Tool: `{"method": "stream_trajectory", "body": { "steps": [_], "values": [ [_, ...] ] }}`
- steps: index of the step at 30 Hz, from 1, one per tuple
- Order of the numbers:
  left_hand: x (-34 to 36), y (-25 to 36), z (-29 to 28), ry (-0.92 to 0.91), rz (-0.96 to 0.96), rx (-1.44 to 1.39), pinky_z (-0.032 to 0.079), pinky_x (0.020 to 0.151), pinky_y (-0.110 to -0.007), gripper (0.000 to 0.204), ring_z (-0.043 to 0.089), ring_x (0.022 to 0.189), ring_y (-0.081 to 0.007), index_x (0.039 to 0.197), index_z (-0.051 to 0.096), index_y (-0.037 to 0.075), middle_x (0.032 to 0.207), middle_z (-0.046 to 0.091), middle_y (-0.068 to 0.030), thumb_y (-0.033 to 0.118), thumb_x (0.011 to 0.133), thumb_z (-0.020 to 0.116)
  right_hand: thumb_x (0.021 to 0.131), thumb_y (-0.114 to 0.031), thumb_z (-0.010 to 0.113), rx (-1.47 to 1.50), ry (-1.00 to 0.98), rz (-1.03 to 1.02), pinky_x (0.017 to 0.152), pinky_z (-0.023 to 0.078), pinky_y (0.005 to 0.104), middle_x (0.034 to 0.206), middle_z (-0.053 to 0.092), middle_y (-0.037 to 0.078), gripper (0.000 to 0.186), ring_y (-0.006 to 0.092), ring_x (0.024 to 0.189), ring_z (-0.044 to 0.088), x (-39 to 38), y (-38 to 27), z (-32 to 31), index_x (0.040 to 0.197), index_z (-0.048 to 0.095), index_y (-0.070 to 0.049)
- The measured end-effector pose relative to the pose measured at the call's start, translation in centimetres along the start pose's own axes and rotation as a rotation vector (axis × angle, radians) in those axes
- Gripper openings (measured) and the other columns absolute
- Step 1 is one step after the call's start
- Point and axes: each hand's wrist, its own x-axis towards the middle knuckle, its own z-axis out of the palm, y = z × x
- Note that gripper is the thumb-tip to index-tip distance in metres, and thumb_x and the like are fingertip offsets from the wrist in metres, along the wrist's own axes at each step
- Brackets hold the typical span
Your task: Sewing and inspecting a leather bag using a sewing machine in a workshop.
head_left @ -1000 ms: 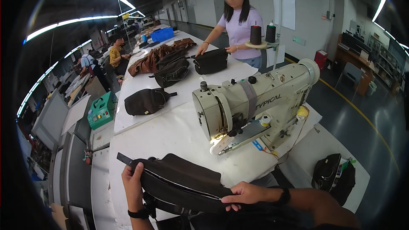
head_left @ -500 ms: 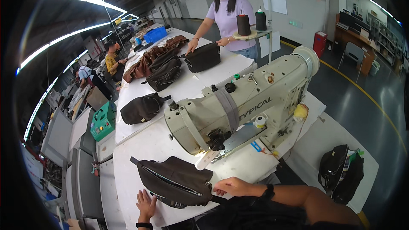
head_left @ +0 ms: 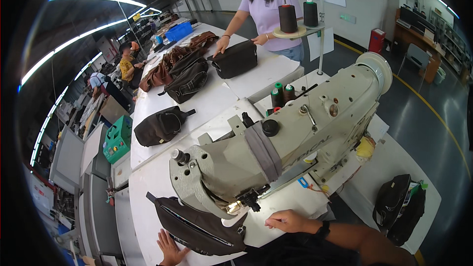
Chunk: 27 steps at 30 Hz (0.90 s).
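Observation:
A dark brown bag (head_left: pixel 197 226) with a long zipper lies on the white work table (head_left: pixel 145 184), partly under the head of a sewing machine (head_left: pixel 236 162). Beside the bag's lower left, my left hand (head_left: pixel 170 249) rests on the tabletop with fingers spread. My right hand (head_left: pixel 288 221) is right of the bag, apart from it, fingers curled and pinched near the table; whether they hold anything is too small to tell.
Across the table a person (head_left: pixel 271 17) touches a black bag (head_left: pixel 234 61). More bags (head_left: pixel 185 81), thread cones (head_left: pixel 288 17) and a green machine (head_left: pixel 116 138) surround the workspace. An open bag (head_left: pixel 399 207) lies on the lower right surface. Other workers (head_left: pixel 128 66) are at left.
Both hands have let go of the bag, which now lies on the table. My right hand has moved right, away from it. The view has shifted, bringing the sewing machine nearer.

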Motion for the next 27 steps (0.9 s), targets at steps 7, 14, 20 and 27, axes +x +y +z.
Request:
{"method": "stream_trajectory", "body": {
  "steps": [7, 14, 20, 27],
  "values": [
    [0.2, 2.1, -2.5, -0.176, -0.051, 0.082, 0.007, 0.117, -0.073, 0.137, -0.01, 0.154, -0.0523, 0.161, -0.011, -0.001, 0.167, -0.012, -0.0315, 0.077, 0.078, 0.065, 0.103, -0.02, 0.063, -0.016, 0.061, -0.043, 0.07, 0.056, 0.0267, 0.088, 0.075, 0.008, 0.023, 0.0119, 0.077, 0.071, 0.2, 0.1, 0.0, 0.102, 0.074, 0.0],
    [-0.3, 1.9, -2.1, -0.152, -0.021, 0.084, 0.01, 0.115, -0.076, 0.135, -0.01, 0.153, -0.056, 0.16, -0.013, -0.001, 0.166, -0.012, -0.0322, 0.073, 0.08, 0.066, 0.103, -0.014, 0.062, 0.054, 0.053, -0.008, 0.073, 0.055, 0.0267, 0.09, 0.075, 0.009, 0.02, 0.0123, 0.08, 0.071, 0.2, -0.2, -0.1, 0.101, 0.074, 0.002],
    [0.0, 1.4, -1.5, -0.109, 0.004, 0.093, 0.01, 0.114, -0.077, 0.133, -0.008, 0.153, -0.0565, 0.16, -0.011, -0.002, 0.166, -0.01, -0.0336, 0.073, 0.081, 0.065, 0.103, -0.019, 0.063, 0.019, 0.072, -0.041, 0.071, 0.056, 0.0268, 0.088, 0.075, 0.009, 0.023, 0.0119, 0.077, 0.072, 0.1, 0.2, 0.1, 0.1, 0.074, 0.001],
    [-0.3, 1.7, -1.8, -0.099, 0.001, 0.084, 0.012, 0.113, -0.078, 0.133, -0.008, 0.153, -0.056, 0.16, -0.01, -0.003, 0.166, -0.009, -0.0339, 0.072, 0.081, 0.065, 0.103, -0.021, 0.063, -0.018, 0.084, -0.039, 0.07, 0.054, 0.027, 0.086, 0.075, 0.008, 0.024, 0.0119, 0.076, 0.071, 0.1, -0.1, 0.4, 0.098, 0.074, 0.0]
  ]
}}
